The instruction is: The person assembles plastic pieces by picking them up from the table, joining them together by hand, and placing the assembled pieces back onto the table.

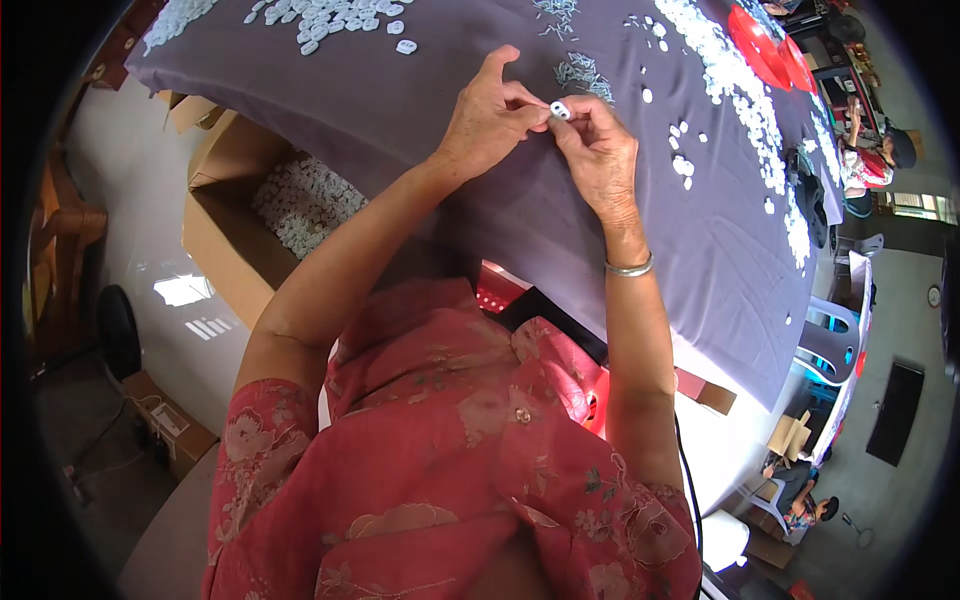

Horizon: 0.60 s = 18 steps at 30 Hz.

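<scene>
Over the cloth-covered table, my right hand point(603, 155) pinches a small white oval plastic piece point(559, 110) with dark holes between thumb and fingers. My left hand point(485, 122) meets it from the other side, thumb and a finger pressed together at the piece's edge and another finger raised. Whatever the left fingertips hold is too small to make out. Just beyond the hands lies a heap of small thin metal screws point(584, 76), with a second screw heap point(557, 14) farther off.
More white pieces point(335, 18) spread at the far left of the purple-grey tablecloth point(400, 95). A long band of small white parts point(735, 85) runs down the right, beside red dishes point(757, 50). An open cardboard box point(225, 250) of white parts stands left. Other people point(868, 165) sit at the right.
</scene>
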### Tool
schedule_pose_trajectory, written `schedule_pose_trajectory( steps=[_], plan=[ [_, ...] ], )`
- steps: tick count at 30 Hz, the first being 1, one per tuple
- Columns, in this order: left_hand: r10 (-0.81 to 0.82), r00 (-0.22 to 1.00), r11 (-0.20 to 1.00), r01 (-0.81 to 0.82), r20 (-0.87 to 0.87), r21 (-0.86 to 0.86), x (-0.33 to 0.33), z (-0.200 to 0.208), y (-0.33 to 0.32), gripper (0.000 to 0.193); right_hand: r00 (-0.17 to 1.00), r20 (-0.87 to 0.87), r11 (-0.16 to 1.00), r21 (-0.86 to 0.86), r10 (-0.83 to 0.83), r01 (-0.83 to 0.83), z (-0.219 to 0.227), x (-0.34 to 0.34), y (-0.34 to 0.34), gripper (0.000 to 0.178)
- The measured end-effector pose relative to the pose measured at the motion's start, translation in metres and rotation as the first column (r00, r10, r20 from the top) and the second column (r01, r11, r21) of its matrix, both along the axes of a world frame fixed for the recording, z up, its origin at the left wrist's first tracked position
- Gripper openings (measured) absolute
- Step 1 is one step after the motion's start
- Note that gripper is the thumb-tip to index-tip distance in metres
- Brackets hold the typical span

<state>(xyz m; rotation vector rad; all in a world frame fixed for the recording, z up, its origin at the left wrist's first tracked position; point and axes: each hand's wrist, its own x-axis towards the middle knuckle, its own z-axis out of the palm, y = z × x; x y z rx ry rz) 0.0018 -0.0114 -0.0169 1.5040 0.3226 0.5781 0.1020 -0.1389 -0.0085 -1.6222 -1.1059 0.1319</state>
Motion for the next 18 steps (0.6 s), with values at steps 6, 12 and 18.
schedule_pose_trajectory(
  steps=[6,12,18],
  plan=[
    [-0.035,0.999,0.998,0.034,-0.027,-0.051,0.002,0.001,0.001,0.067,0.941,0.324,0.992,-0.039,-0.098,0.117,0.011,-0.007,-0.003,0.022],
    [-0.115,0.993,0.987,0.112,-0.019,-0.118,-0.002,0.011,0.002,0.067,0.923,0.373,0.978,-0.136,-0.094,0.155,0.012,-0.006,-0.007,0.028],
    [-0.153,0.988,0.982,0.152,0.004,-0.109,-0.001,0.004,0.005,0.062,0.9,0.427,0.985,-0.095,-0.092,0.145,0.009,-0.005,-0.005,0.031]
  ],
)
